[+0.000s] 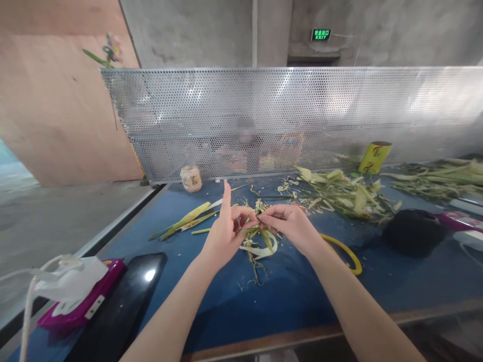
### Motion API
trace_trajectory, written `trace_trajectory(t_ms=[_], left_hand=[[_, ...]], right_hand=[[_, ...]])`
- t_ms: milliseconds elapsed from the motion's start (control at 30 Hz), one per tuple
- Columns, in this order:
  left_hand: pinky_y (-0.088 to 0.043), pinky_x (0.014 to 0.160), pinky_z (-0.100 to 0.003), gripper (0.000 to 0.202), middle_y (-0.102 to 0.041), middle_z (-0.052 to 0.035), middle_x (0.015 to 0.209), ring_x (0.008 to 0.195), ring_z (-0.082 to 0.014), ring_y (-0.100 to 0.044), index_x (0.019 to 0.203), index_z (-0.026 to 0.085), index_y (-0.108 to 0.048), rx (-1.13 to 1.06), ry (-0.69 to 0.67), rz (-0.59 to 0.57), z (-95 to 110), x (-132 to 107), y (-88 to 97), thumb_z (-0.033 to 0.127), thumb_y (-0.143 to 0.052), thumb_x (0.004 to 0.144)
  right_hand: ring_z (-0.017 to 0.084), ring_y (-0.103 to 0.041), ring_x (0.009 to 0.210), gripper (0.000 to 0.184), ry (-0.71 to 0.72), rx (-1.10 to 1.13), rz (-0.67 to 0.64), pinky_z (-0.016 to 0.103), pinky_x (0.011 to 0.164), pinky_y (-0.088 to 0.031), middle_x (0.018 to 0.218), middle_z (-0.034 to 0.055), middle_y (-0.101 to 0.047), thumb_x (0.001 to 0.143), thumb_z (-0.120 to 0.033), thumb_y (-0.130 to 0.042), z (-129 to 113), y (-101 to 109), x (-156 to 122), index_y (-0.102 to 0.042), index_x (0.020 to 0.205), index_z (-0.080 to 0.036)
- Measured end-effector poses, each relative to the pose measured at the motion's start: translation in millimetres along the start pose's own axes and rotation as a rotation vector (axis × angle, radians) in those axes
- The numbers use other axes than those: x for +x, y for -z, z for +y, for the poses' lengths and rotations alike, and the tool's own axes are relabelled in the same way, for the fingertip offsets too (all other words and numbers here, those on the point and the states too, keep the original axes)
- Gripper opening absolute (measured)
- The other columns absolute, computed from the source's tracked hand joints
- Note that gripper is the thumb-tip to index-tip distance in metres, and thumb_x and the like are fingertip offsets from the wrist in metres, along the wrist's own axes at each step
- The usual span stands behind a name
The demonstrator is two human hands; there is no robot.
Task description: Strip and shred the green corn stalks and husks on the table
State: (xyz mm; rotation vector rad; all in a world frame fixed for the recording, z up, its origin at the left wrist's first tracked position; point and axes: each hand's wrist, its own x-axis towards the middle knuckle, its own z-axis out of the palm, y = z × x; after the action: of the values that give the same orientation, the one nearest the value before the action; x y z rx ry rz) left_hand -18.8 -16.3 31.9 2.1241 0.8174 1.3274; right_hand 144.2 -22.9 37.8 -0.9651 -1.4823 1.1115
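Over the blue table (287,291) both my hands meet on a small bundle of green and pale leaf strips (260,241). My left hand (226,231) pinches the strips between thumb and middle fingers, with its index finger pointing straight up. My right hand (290,223) is closed on the same strips from the right side. Loose ends of the strips curl down onto the table below my hands.
Long green leaves (188,218) lie to the left, a heap of leaf scraps (343,193) at the back right. A yellow ring (345,251), a black ball of thread (413,231), a phone (124,301), a purple box (79,301) and a perforated metal screen (287,120) surround the spot.
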Motion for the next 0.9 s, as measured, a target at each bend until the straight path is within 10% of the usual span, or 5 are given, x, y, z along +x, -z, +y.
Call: trace_trajectory(t_ms=[900], left_hand=[[-0.037,0.052,-0.02,0.088,-0.057,0.0016,0.072,0.062,-0.0086,-0.047,0.136,0.023,0.003,-0.211,0.155,-0.026,4.7,4.8,1.5,0.022,-0.059,0.072]], right_hand=[[0.005,-0.039,0.044,0.012,-0.05,-0.018,0.017,0.021,0.045,-0.029,0.057,-0.0017,-0.057,0.065,-0.027,-0.063,-2.8,3.3,-0.8,-0.062,0.068,-0.016]])
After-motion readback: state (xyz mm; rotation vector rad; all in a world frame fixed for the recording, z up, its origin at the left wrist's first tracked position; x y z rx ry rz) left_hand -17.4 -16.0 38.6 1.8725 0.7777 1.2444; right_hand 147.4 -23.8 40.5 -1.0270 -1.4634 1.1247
